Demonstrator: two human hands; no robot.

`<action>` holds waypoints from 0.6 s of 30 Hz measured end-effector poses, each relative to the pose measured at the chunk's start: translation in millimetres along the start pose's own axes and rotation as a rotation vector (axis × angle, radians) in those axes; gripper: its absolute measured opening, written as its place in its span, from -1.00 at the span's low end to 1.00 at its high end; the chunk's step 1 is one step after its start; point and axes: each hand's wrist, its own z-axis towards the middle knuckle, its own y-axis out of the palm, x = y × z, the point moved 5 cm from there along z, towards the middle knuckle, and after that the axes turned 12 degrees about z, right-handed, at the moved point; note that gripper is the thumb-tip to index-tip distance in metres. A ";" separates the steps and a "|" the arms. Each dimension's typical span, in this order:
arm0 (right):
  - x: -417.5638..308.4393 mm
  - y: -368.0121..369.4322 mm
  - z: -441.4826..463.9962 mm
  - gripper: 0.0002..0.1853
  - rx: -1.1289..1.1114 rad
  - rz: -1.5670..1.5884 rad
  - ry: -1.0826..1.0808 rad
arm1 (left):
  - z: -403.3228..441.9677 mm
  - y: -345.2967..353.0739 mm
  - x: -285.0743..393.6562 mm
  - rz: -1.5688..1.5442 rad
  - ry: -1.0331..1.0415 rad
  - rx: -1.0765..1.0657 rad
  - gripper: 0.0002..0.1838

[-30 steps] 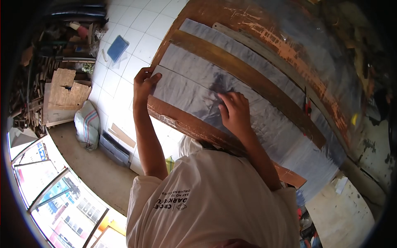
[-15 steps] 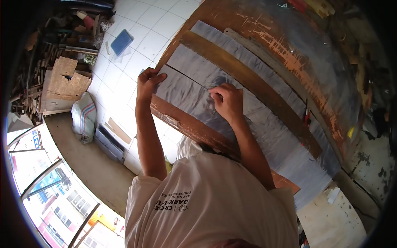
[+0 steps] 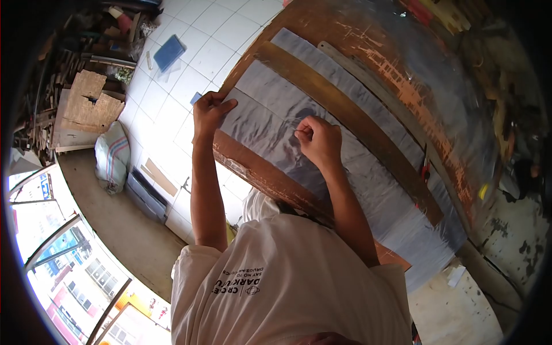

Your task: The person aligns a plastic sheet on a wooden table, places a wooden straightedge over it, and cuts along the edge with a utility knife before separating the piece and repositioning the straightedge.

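Note:
A grey, wrinkled sheet point(image 3: 259, 119) with a thin straight line across it lies on a worn brown board point(image 3: 270, 177). My left hand point(image 3: 210, 115) grips the sheet's far left edge between thumb and fingers. Over the middle of the sheet, near the line, my right hand point(image 3: 318, 140) is closed in a pinch; what its fingertips hold, if anything, is too small to tell. A long brown strip point(image 3: 345, 118) lies across the sheet beyond my right hand. Further back is a long greyish bar point(image 3: 374, 86). Something with a red handle point(image 3: 425, 172) rests beside the strip.
Stacked wood scraps point(image 3: 49, 109) and torn cardboard point(image 3: 86, 103) are at the left. A white sack point(image 3: 112, 156) and a dark box point(image 3: 145, 195) stand near the bench. A blue object point(image 3: 169, 53) lies on the tiled floor. Pale board point(image 3: 454, 310) is at the lower right.
My right hand has gone from loosely curled fingers to a pinch near the line. The line looked wider and darker half a second ago. The view has shifted slightly; my left hand stays at the edge.

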 end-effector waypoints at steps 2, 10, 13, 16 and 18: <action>2.8 1.1 0.3 -0.80 -0.012 0.020 0.045 | -3.2 1.0 2.3 0.016 -0.019 0.022 -0.65; 2.9 0.6 4.2 -0.79 -0.038 -0.049 0.122 | -5.0 1.4 0.9 0.065 -0.036 0.059 -0.65; 4.5 3.2 5.0 -0.77 -0.031 -0.112 0.181 | -5.5 1.8 0.6 0.084 -0.029 0.072 -0.64; 3.5 1.8 6.4 -0.76 -0.017 -0.167 0.168 | -4.7 1.8 1.7 0.062 -0.007 0.087 -0.58; 3.1 1.7 6.7 -0.75 -0.038 -0.127 0.154 | -6.1 0.6 2.8 0.108 -0.017 0.096 -0.58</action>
